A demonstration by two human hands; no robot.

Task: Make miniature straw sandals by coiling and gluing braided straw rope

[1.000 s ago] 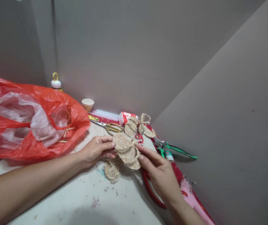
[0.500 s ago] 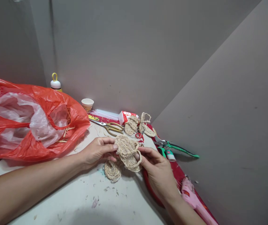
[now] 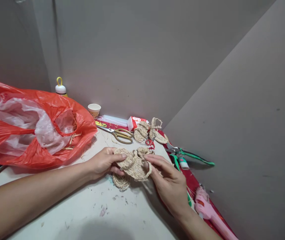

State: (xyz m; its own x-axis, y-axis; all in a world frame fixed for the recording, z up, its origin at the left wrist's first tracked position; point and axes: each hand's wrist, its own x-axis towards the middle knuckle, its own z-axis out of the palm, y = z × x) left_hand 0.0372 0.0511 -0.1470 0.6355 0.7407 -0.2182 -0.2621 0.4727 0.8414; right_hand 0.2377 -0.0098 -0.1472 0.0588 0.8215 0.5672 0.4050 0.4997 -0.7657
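Both my hands hold a small woven straw sandal (image 3: 134,164) just above the white table (image 3: 90,213). My left hand (image 3: 105,162) pinches its left end, thumb underneath and fingers on top. My right hand (image 3: 168,181) grips its right end with curled fingers. A second straw sole (image 3: 121,181) lies flat on the table right under the held one. Another finished pair of straw sandals (image 3: 149,132) rests further back by the wall.
A big red plastic bag (image 3: 32,126) with white plastic and straw fills the left. Gold scissors (image 3: 119,134), a paper cup (image 3: 94,109), a red-white box (image 3: 136,121) and a bottle (image 3: 61,88) sit at the back. Green pruners (image 3: 191,156) and a pink tool (image 3: 207,210) lie on the right.
The sandal has been turned over and lowered a little in my hands, so its strap side now shows. My right fingers have closed round its end.
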